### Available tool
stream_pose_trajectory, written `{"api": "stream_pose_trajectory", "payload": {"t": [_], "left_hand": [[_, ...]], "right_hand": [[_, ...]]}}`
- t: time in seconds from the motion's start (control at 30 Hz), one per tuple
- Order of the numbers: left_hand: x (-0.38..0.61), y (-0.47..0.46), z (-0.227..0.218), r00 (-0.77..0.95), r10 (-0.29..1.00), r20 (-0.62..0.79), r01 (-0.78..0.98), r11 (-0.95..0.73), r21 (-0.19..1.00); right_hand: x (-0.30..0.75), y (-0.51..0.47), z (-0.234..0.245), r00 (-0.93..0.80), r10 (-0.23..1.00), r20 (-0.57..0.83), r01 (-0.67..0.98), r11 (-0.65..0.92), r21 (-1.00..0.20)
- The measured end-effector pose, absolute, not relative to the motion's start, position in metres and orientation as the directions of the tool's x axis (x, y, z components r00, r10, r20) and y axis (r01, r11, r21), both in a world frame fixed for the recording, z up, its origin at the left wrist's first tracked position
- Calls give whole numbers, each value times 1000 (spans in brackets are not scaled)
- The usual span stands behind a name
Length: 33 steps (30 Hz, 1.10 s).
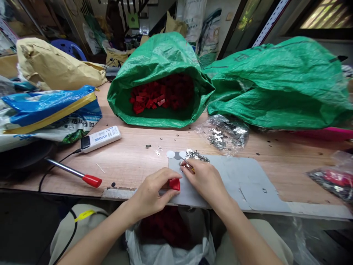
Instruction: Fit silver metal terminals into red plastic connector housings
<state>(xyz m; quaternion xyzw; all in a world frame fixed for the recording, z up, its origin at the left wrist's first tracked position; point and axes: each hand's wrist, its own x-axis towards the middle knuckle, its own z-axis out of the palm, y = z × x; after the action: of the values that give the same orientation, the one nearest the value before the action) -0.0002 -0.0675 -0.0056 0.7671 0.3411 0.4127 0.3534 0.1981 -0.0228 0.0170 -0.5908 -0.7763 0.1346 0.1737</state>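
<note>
My left hand (154, 189) pinches a small red plastic block (174, 184) between thumb and fingers, over the near edge of a grey mat (234, 176). Just to its right, my right hand (202, 176) is closed round a thin pointed tool (188, 164) with some yellow on it; its exact kind I cannot make out. The tool's tip points away from me, beside a pile of small shiny metal pieces (197, 156) at the mat's far edge. White round discs (170, 154) lie by the same edge.
A green woven sack (165, 48) full of red plastic parts (150, 97) gapes toward me. A clear bag of metal pieces (224, 134) lies right of it. A red-tipped lever (92, 180) and a white power strip-like device (100, 138) are at left. Below hangs an open white bag (138, 246).
</note>
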Motion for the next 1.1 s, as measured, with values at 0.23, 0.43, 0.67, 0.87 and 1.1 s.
{"api": "stream_pose_trajectory", "payload": {"t": [0.23, 0.43, 0.67, 0.87, 1.1], "left_hand": [[0, -67, 0, 401, 814, 419, 286, -546, 787], [-1, -65, -6, 349, 869, 350, 286, -454, 844], [-1, -64, -9, 308, 902, 304, 318, -399, 860], [0, -64, -16, 205, 930, 306, 242, -351, 905], [3, -67, -15, 165, 909, 382, 228, -412, 882]], "right_hand": [[197, -20, 20, -253, 965, 66, 901, 260, -348], [213, -14, 24, -309, 946, 95, 719, 298, -628], [230, -19, 34, -408, 910, -70, 566, 191, -802], [223, -28, 26, -421, 901, -105, 428, 96, -899], [204, -39, 20, -415, 908, -59, 363, 106, -926]]}}
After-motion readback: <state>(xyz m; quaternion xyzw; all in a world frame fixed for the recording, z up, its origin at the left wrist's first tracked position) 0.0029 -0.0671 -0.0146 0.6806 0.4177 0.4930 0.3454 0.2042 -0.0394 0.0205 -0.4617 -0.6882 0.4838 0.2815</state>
